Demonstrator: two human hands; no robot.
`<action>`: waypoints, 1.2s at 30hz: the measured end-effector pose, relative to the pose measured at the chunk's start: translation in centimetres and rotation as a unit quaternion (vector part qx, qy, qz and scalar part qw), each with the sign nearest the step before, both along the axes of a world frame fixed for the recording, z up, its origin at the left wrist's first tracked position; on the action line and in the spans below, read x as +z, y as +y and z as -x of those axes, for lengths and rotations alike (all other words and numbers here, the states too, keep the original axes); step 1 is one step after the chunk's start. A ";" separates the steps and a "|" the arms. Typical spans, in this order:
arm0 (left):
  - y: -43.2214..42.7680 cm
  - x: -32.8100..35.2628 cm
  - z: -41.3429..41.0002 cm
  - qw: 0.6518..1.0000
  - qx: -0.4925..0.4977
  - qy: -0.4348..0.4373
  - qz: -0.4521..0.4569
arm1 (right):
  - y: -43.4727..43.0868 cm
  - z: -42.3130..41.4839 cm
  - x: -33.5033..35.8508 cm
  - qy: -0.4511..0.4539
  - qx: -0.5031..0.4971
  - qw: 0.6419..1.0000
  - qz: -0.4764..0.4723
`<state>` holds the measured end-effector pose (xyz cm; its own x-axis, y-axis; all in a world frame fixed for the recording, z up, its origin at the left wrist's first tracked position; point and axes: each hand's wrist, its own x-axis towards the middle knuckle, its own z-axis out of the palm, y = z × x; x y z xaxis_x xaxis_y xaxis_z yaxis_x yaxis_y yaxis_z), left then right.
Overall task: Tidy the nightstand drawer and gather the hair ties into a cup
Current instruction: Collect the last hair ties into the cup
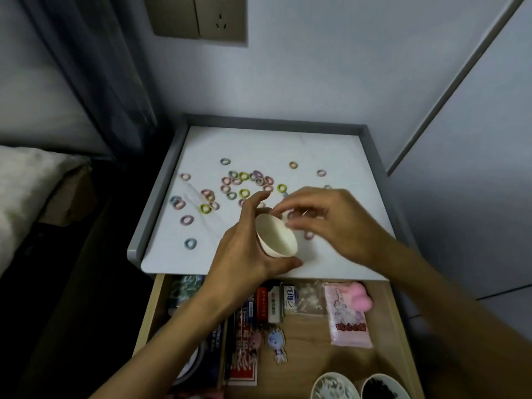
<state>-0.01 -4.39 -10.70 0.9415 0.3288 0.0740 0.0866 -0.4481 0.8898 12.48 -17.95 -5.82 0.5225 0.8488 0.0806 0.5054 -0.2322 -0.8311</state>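
Observation:
A white paper cup (pixel 277 236) is tilted over the front of the nightstand top (pixel 316 151), gripped around its side by my left hand (pixel 244 246). My right hand (pixel 328 220) hovers at the cup's rim with its fingers pinched together; whether a hair tie is between them I cannot tell, as the fingertips are blurred. Several small coloured hair ties (pixel 244 182) lie scattered on the white top, mostly left and behind the cup. One blue tie (pixel 190 243) lies near the front left edge.
The open wooden drawer (pixel 397 326) below holds small boxes (pixel 273 306), a pink packet (pixel 348 315), cartoon charms (pixel 276 344) and two cups (pixel 359 387) at the front right. A bed (pixel 28 182) lies left, with a curtain behind it and a wall socket (pixel 198 15) above.

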 end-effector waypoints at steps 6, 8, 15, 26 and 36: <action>0.5 -0.2 -0.1 0.999 0.039 0.003 -0.008 | -4.1 -7.1 -2.4 -0.193 -0.272 0.911 0.240; 0.4 -0.2 -0.1 0.999 0.038 0.003 -0.007 | -5.2 -8.3 -3.7 -0.174 -0.287 0.885 0.324; 0.2 -0.2 0.1 0.999 0.033 0.001 -0.014 | -3.9 -8.7 -6.7 -0.178 -0.248 0.909 0.283; 0.2 -0.8 -0.4 0.999 0.029 0.007 -0.026 | -2.2 -9.1 -3.9 -0.182 -0.260 0.933 0.167; -0.2 -0.9 -0.7 1.000 0.022 -0.006 0.013 | 0.5 0.1 -1.3 -0.093 0.053 0.992 0.073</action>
<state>0.71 -4.63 -11.61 0.9249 0.3726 0.0759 0.0955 -0.4209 0.9021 12.34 -17.40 -7.11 0.4168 0.9082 0.0388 0.6749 -0.2805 -0.6826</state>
